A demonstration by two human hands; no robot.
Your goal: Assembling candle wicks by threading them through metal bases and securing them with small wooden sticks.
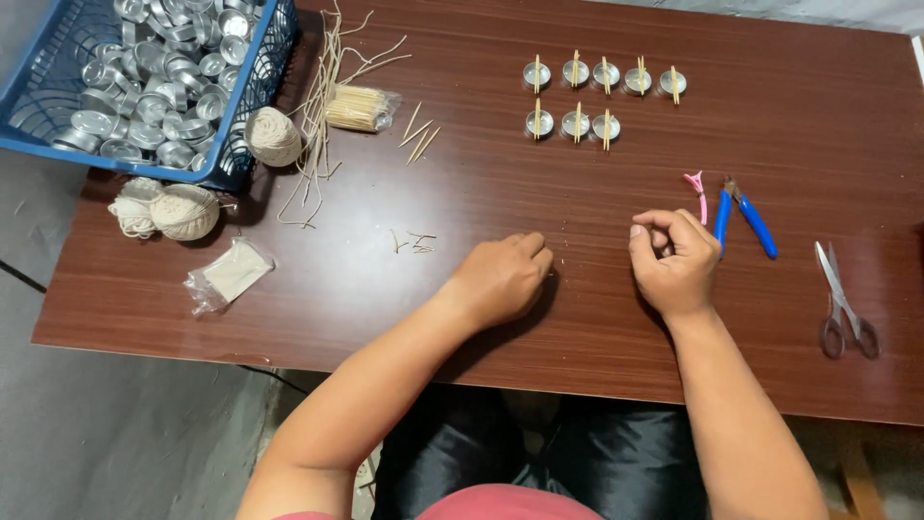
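Two hands are rested on a dark brown wooden table (577, 144); the left hand (502, 279) is curled knuckles-up with its fingers drawn together, and whether anything is pinched beneath cannot be told; the right hand (676, 258) is closed in a loose fist, its contents hidden. Bare tabletop is left between the hands and ahead of them, up to two rows of small metal cups (604, 96) crossed by wooden sticks. Just beyond the right hand blue-handled pliers (741, 217) and a pink clip (697, 188) are laid; scissors (842, 299) are placed further right, near the table's edge. Far left of the left hand, balls of string (185, 210) and a blue basket (144, 77) overhang the corner; grey floor is seen beyond.
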